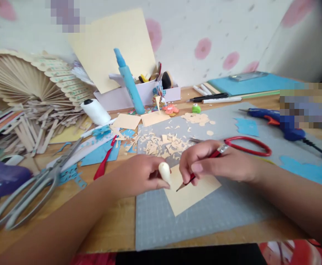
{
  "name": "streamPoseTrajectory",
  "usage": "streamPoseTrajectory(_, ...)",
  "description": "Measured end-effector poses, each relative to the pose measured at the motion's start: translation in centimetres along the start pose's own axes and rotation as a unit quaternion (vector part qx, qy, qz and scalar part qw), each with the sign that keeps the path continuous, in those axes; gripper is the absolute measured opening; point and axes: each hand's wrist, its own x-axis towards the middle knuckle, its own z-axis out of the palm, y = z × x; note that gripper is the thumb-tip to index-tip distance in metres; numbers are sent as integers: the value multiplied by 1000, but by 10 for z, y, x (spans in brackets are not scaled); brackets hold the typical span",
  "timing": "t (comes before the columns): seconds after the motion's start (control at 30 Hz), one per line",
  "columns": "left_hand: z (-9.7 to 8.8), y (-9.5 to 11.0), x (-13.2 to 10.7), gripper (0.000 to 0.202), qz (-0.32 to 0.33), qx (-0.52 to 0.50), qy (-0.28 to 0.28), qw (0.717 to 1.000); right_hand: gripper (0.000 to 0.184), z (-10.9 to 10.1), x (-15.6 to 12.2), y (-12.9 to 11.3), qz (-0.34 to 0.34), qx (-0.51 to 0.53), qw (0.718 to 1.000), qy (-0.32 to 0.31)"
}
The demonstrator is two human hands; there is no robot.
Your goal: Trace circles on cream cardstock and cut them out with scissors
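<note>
My left hand [138,175] is closed around a small cream-white, bulb-shaped piece [164,173], its rounded end turned toward me. In my right hand [218,162] is a red-and-black pencil [188,181], its sharpened tip pointing down and left beside the white piece. Below both hands, a cream sheet of paper [181,206] lies on the grey cutting mat [161,228]. My hands cover part of the sheet. Behind them are cream paper scraps [161,145] and a pile of cut paper discs [198,118].
Grey scissors [36,187] and a red-handled cutter [104,162] lie left. Red-handled scissors [247,138] and a blue glue gun [285,125] lie right. A blue glue bottle [131,88] stands before a white box [108,99]. Wooden sticks [31,125] are heaped back left.
</note>
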Motion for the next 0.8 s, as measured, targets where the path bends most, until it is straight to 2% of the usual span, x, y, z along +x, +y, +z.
streamPoseTrajectory(0.17,0,1,0,23,42,18,15,999,24,-3,11,25,-25,19,999,28)
streamPoseTrajectory(0.3,2,0,0,18,71,-2,26,997,20,-2,11,22,10,-62,998,32)
streamPoseTrajectory(0.5,3,-2,-1,19,52,12,17,998,22,-2,11,17,30,-217,974,62)
streamPoseTrajectory(0.63,3,-2,-2,17,55,18,14,998,22,-4,11,18,53,-202,977,50)
streamPoseTrajectory(0.8,3,-2,-2,16,57,19,12,998,22,-4,11,21,48,-180,980,67)
